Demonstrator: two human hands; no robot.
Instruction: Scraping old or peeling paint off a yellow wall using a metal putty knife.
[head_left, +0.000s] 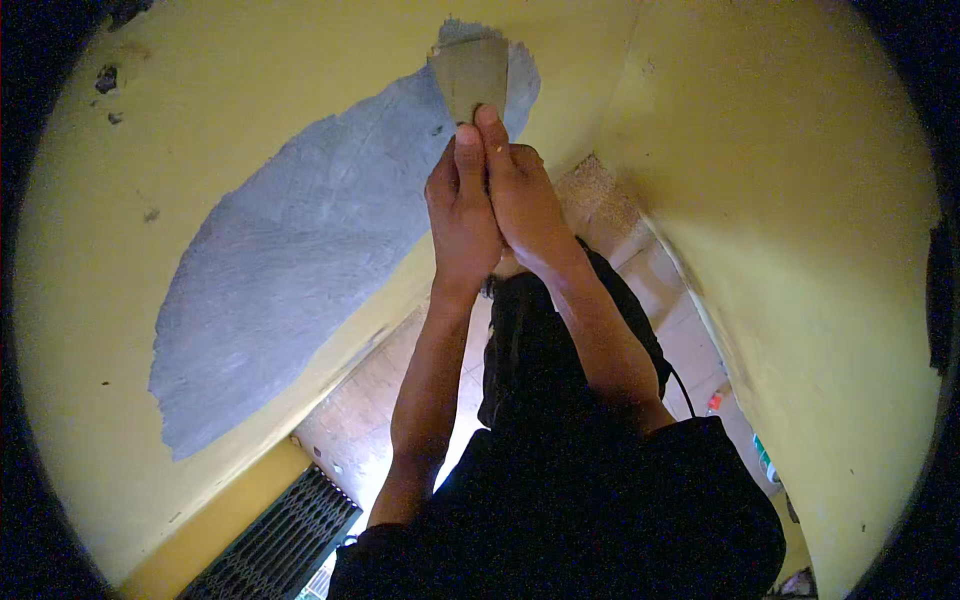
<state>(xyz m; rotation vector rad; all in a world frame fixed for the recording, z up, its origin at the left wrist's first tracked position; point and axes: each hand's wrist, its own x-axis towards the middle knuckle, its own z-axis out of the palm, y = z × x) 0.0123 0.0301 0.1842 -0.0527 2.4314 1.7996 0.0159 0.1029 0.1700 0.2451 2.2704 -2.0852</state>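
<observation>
Both of my hands are wrapped around the handle of a broad putty knife (474, 71), held blade up. My left hand (463, 221) and my right hand (531, 206) press side by side, thumbs extended toward the base of the blade. The handle is hidden inside the hands. The blade lies over the upper end of a bare grey patch (292, 240) in a yellow painted wall (150, 247). Its wide edge is close to the ragged paint border there; whether it touches cannot be told. The patch runs down to the left.
Another yellow wall (795, 285) meets the first in a corner on the right. Below is a tiled floor (367, 405) with small debris. A dark folding metal gate (277, 532) stands at the lower left. A small red object (715, 403) and a green item (763, 454) lie along the right wall's foot.
</observation>
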